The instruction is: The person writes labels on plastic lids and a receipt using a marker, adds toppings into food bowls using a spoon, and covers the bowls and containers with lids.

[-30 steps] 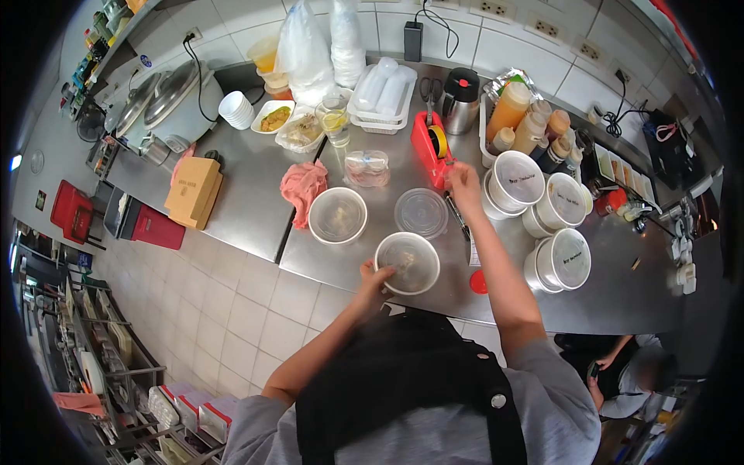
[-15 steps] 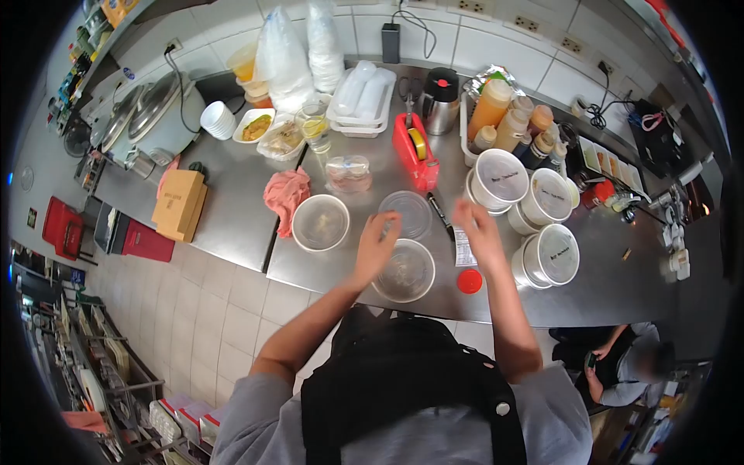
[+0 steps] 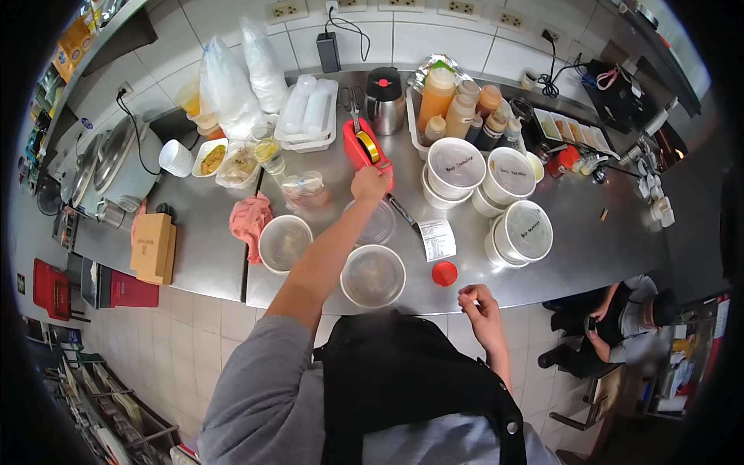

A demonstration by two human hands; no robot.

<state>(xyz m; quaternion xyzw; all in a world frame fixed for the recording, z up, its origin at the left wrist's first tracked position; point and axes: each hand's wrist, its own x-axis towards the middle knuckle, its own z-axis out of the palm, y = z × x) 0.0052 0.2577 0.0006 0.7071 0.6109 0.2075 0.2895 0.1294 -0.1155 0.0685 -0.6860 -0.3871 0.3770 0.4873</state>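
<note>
My left hand (image 3: 370, 184) reaches to the front end of the red tape dispenser (image 3: 358, 147), its fingers bunched there; what they pinch is too small to make out. Over the table's front edge my right hand (image 3: 482, 310) is closed, thumb against the fingertips, anything between them too small to tell. A round lidded bowl (image 3: 373, 277) stands below my left forearm, another bowl (image 3: 285, 243) to its left. My forearm partly covers a loose clear lid (image 3: 376, 223). Beside these lie a black marker (image 3: 403, 213), a printed slip (image 3: 439, 239) and a red cap (image 3: 444, 273).
Stacked lidded tubs (image 3: 456, 167) with handwriting stand at the right, before sauce bottles (image 3: 438, 97). A steel flask (image 3: 384, 101), a white tray (image 3: 307, 116) and a pink cloth (image 3: 250, 225) are farther back and left. A seated person (image 3: 612, 329) is at the lower right.
My left hand has moved from the bowl up to the tape dispenser. My right hand has left the dispenser and come down to the table's front edge. The camera view has shifted.
</note>
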